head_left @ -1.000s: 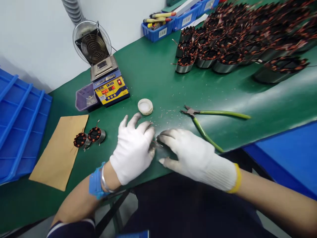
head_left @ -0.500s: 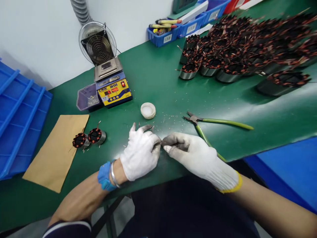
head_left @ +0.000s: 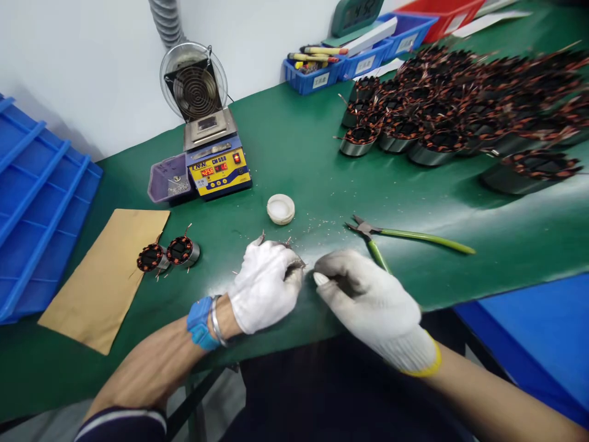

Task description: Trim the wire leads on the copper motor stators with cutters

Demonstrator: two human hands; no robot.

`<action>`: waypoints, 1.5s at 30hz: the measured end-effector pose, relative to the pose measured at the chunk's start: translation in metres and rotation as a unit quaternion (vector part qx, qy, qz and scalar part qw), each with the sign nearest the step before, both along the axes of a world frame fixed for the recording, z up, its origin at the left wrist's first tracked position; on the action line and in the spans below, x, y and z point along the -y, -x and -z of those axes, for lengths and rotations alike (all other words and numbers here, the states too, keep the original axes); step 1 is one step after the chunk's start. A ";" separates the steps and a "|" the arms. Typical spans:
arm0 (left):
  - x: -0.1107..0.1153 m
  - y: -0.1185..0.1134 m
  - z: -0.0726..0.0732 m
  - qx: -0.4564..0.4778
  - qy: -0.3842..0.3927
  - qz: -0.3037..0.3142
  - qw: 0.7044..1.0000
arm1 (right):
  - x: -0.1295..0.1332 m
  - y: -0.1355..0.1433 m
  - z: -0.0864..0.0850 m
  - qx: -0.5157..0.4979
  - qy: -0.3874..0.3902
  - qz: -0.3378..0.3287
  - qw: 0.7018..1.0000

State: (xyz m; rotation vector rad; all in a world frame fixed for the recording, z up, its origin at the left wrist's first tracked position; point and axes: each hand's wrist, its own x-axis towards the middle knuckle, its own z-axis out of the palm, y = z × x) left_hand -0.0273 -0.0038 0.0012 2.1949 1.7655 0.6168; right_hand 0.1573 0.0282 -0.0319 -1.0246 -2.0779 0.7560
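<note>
My left hand [head_left: 267, 288], in a white glove, is closed round a motor stator [head_left: 288, 243] that it mostly hides. Coppery bits and wire ends show past the fingers, and one thin end sticks out by the thumb. Just to the right is my gloved right hand [head_left: 368, 294], a small gap from the left. Its thumb and forefinger are curled together in a pinch; whether anything lies between them is hidden. Green-handled cutting pliers [head_left: 365, 228] lie with jaws spread behind the right hand. A small round white dish [head_left: 280, 209] with white contents sits beyond the left hand.
Two stators [head_left: 181, 250] stand by brown paper [head_left: 105, 276] at left. A yellow-blue heated unit [head_left: 221, 172] with a fan [head_left: 196, 92] and a purple tray [head_left: 170, 179] stand behind. Many stators [head_left: 442, 144] crowd the right. Blue bins [head_left: 317, 80] line the back; small clippings are scattered.
My right hand has drawn back to the right, away from the left fingertips it was touching. The left hand has turned slightly and stays closed. The whole view has shifted a little.
</note>
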 end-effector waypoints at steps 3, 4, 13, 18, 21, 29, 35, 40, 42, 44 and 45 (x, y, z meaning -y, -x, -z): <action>-0.001 0.000 0.000 -0.011 -0.003 0.004 1.000 | -0.015 -0.007 -0.001 0.071 -0.261 -0.075 0.960; -0.001 0.000 -0.001 -0.013 -0.006 0.006 1.000 | -0.019 -0.008 -0.002 0.100 -0.311 -0.104 0.939; 0.001 -0.002 0.001 -0.039 -0.032 0.026 0.998 | -0.020 0.011 -0.016 0.051 0.320 -0.121 0.938; -0.001 -0.003 -0.002 -0.046 -0.011 0.037 0.998 | -0.029 -0.007 -0.014 0.140 0.018 -0.118 0.983; -0.003 -0.002 -0.004 -0.056 -0.001 0.037 0.998 | -0.036 -0.014 -0.014 0.180 -0.201 -0.188 0.944; 0.000 -0.003 -0.002 -0.047 -0.001 0.041 0.998 | -0.022 0.005 -0.009 0.071 0.255 -0.137 0.954; 0.001 -0.005 -0.004 -0.047 -0.007 0.051 0.998 | -0.031 -0.012 -0.008 0.186 -0.187 -0.180 0.948; 0.001 -0.004 -0.005 -0.045 0.000 0.051 0.998 | -0.021 0.000 -0.010 0.099 0.192 -0.154 0.964; 0.001 -0.005 -0.004 -0.046 0.001 0.053 0.998 | -0.018 0.001 -0.011 0.082 0.289 -0.147 0.942; 0.001 -0.005 -0.004 -0.044 0.002 0.055 0.998 | -0.020 -0.004 -0.012 0.129 0.156 -0.132 0.970; 0.001 -0.006 -0.004 -0.042 0.000 0.053 0.998 | -0.023 -0.007 -0.012 0.161 0.036 -0.134 0.977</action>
